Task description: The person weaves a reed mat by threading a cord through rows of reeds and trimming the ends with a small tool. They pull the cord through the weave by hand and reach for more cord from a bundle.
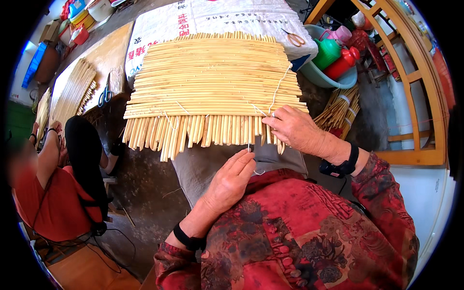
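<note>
A mat of pale yellow sticks (208, 77) lies over my lap and the edge of a sack-covered surface, with shorter upright sticks (193, 130) along its near edge and loose white cords (278, 89) threaded across it. My left hand (227, 181) is below that edge, fingertips pinched on a white cord (249, 146) that runs up to the sticks. My right hand (297, 128) grips the mat's near right edge, thumb and forefinger beside a cord; what exactly lies between those fingertips is partly hidden.
Orange-handled scissors (295, 38) lie on the printed sack (241, 19). Right are a basin (336, 82) with plastic containers, stick bundles (333, 116) and a wooden frame (411, 96). A seated person (58, 198) works at left beside more sticks (72, 92) and blue-handled scissors (105, 94).
</note>
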